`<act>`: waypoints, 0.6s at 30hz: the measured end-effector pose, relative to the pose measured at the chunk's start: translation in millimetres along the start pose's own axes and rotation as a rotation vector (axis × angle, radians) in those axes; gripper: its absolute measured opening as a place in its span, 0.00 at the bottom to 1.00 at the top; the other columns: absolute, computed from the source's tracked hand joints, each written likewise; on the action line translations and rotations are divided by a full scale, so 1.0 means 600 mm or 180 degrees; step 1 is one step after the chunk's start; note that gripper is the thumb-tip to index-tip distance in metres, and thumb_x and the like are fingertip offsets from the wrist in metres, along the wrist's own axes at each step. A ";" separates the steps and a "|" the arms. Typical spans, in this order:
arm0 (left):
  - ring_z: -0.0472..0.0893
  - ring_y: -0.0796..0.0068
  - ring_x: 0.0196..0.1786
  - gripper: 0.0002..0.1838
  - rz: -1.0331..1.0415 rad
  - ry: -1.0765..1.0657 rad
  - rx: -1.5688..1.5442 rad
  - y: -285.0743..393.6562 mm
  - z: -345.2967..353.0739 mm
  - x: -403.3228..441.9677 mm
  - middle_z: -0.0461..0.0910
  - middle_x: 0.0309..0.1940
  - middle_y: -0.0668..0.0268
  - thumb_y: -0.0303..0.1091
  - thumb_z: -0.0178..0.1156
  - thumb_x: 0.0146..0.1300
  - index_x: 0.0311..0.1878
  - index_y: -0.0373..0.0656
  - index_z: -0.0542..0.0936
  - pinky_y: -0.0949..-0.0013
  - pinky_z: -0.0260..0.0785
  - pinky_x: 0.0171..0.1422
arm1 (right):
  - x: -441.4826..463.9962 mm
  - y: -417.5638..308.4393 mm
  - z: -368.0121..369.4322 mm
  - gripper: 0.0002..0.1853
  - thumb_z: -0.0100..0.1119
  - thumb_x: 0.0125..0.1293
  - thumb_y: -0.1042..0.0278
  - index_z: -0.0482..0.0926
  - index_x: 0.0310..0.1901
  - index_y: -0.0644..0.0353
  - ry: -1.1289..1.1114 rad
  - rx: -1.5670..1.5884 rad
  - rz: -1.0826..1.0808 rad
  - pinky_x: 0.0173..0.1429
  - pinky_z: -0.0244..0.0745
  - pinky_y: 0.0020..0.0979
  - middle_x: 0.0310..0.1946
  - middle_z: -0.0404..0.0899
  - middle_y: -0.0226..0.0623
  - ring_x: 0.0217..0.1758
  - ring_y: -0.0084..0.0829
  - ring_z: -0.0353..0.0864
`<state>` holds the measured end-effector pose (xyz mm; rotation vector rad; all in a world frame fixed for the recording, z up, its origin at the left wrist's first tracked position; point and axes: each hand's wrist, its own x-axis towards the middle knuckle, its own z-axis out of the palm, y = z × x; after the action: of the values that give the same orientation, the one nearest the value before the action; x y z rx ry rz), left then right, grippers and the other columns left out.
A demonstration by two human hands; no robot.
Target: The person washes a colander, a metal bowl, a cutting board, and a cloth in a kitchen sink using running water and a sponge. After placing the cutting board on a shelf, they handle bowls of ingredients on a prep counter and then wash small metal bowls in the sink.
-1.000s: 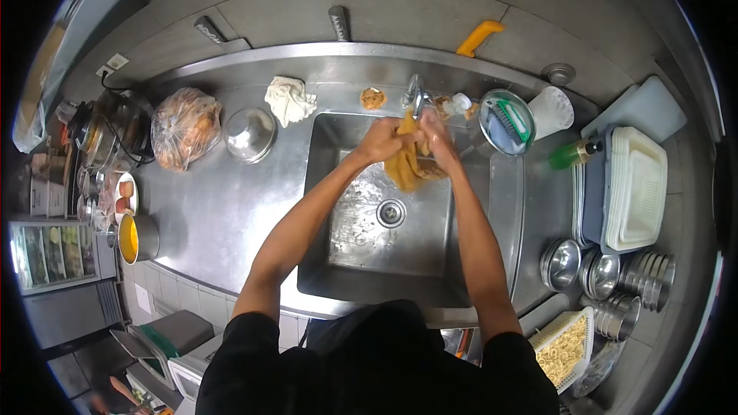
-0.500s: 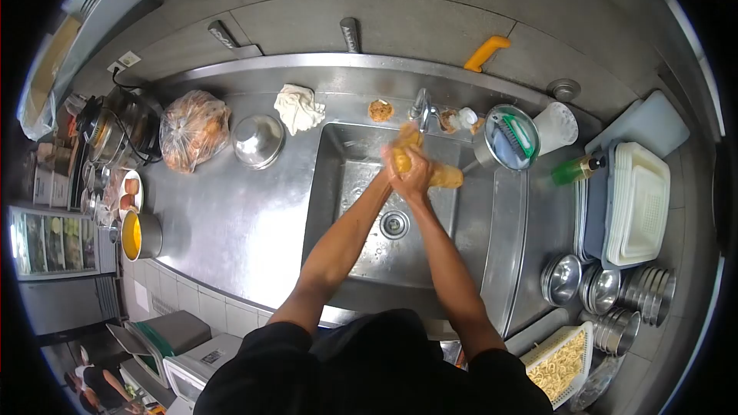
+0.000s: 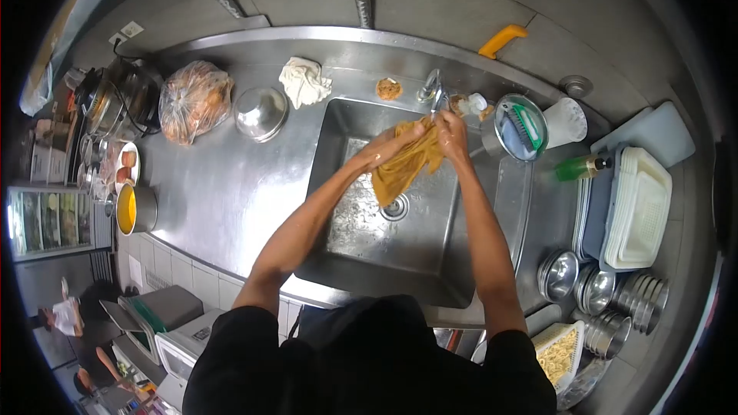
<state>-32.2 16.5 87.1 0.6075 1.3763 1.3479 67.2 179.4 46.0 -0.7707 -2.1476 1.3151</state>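
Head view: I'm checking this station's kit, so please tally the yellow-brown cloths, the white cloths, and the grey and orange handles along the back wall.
Yellow-brown cloth: 1
White cloth: 1
Grey handles: 2
Orange handle: 1
Total: 5

left grip (image 3: 390, 147) curled | right grip (image 3: 452, 132) clenched | both arms (image 3: 486, 238) extended forward

steel counter (image 3: 223, 192) under white cloth (image 3: 305, 82), metal bowl (image 3: 260, 113), plastic bag (image 3: 196, 102)

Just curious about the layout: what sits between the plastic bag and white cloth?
A rounded metal bowl, seemingly upside down, as the head view shows.
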 end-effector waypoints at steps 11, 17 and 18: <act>0.76 0.86 0.29 0.18 0.0622 0.0014 0.0721 0.034 -0.060 -0.036 0.80 0.29 0.72 0.44 0.64 0.61 0.46 0.40 0.80 0.78 0.68 0.30 | -0.061 0.041 -0.061 0.20 0.72 0.54 0.61 0.81 0.43 0.68 -0.1433 -0.0188 0.0577 0.41 0.76 0.26 0.35 0.83 0.34 0.37 0.21 0.80; 0.80 0.77 0.44 0.22 0.0258 0.0352 -0.1417 -0.068 -0.082 0.025 0.79 0.45 0.66 0.47 0.58 0.66 0.56 0.43 0.72 0.70 0.74 0.49 | -0.096 0.037 -0.008 0.21 0.65 0.60 0.64 0.72 0.50 0.65 0.0208 0.2489 0.1073 0.42 0.77 0.29 0.42 0.80 0.37 0.38 0.30 0.81; 0.79 0.76 0.44 0.22 0.0018 0.0305 -0.2279 -0.044 -0.036 0.014 0.79 0.45 0.65 0.48 0.57 0.66 0.57 0.43 0.71 0.69 0.74 0.49 | -0.103 0.016 0.021 0.20 0.64 0.60 0.62 0.71 0.48 0.64 0.1243 0.2571 0.1106 0.42 0.77 0.29 0.44 0.79 0.39 0.39 0.30 0.80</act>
<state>-46.1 9.6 55.3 0.0637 0.8634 1.7552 104.6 132.5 24.4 -0.9515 -1.0559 1.8309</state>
